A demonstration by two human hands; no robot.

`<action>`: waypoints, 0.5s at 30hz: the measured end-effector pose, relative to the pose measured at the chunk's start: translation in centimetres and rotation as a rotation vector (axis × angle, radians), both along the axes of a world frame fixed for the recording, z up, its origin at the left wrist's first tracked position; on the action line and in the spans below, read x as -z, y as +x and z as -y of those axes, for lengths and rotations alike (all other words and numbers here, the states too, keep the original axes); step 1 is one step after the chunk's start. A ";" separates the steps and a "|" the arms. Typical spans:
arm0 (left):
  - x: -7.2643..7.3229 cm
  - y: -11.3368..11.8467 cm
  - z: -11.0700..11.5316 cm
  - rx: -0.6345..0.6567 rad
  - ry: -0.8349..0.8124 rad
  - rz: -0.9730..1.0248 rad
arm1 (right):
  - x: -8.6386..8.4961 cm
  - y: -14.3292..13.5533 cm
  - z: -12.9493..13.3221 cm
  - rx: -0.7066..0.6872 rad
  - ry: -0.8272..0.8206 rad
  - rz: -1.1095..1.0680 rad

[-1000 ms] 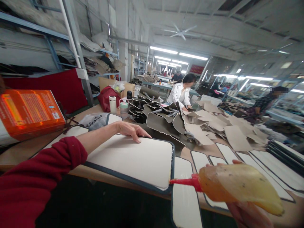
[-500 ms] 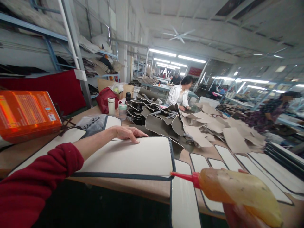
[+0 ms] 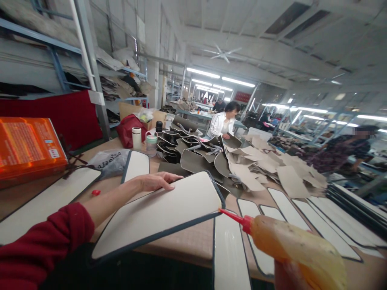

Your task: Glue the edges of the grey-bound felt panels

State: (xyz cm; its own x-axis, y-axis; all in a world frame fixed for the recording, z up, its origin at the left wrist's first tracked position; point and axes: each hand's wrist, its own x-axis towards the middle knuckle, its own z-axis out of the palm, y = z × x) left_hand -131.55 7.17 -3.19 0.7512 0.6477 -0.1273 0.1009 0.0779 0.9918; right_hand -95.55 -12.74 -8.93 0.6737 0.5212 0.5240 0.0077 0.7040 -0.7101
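Observation:
My left hand [image 3: 159, 182] grips the far edge of a cream panel [image 3: 163, 211] with a dark blue border, thumb on its face and the other fingers mostly out of sight behind the edge. The panel is tilted, its near left corner hanging over the table's front edge. My right hand [image 3: 290, 272], partly cut off at the bottom, is wrapped round a squeeze bottle [image 3: 298, 241] of amber liquid, probably glue. The bottle's red nozzle [image 3: 232, 216] points left, its tip touching or nearly touching the panel's right corner. Other bordered panels [image 3: 231, 249] lie to the right.
An orange can [image 3: 30, 149] stands at the left; a small red cap [image 3: 96, 193] lies on the table. Behind are a plastic bag [image 3: 110, 161], a cream flask [image 3: 136, 138] and piled grey-beige pieces [image 3: 250, 161]. A co-worker in white [image 3: 222, 123] is beyond the pile.
The panel has turned and tilted, its left end swinging toward me and uncovering the red cap. The nozzle has stayed at its right corner. The whole view has shifted slightly.

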 end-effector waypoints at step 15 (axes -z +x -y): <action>1.4 0.0 1.4 -0.074 -0.048 0.106 | -0.6 -2.0 -0.6 0.053 -0.038 -0.049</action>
State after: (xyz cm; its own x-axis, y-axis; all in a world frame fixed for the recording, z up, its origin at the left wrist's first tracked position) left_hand -131.56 5.76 -4.57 0.7127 0.6967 -0.0818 -0.0125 0.1291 0.9916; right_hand -97.57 -12.12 -8.33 0.7252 0.5033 0.4699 0.0082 0.6761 -0.7367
